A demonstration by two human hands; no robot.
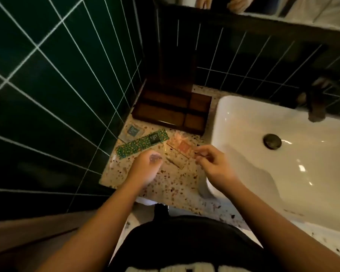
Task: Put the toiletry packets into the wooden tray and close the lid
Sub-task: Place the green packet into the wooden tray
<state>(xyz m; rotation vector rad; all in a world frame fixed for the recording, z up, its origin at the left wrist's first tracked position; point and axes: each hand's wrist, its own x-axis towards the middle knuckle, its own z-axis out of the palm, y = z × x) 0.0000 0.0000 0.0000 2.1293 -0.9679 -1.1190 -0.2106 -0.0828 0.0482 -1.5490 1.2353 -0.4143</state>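
Note:
A dark wooden tray (185, 111) with several compartments lies on the speckled countertop (171, 185) in the corner, its lid (176, 69) standing upright against the tiled wall. In front of it lie a long green patterned packet (139, 143), a small clear packet with a teal label (131, 131) and an orange-pink packet (182, 147). My right hand (210, 160) pinches the near right edge of the orange-pink packet. My left hand (146, 167) hovers just below the green packet with its fingers curled and nothing in it.
A white basin (243, 122) with a dark drain (272, 141) fills the right side, touching the countertop. A dark tap (316, 103) juts from the wall above it. Green tiled walls (57, 85) close off the left and back.

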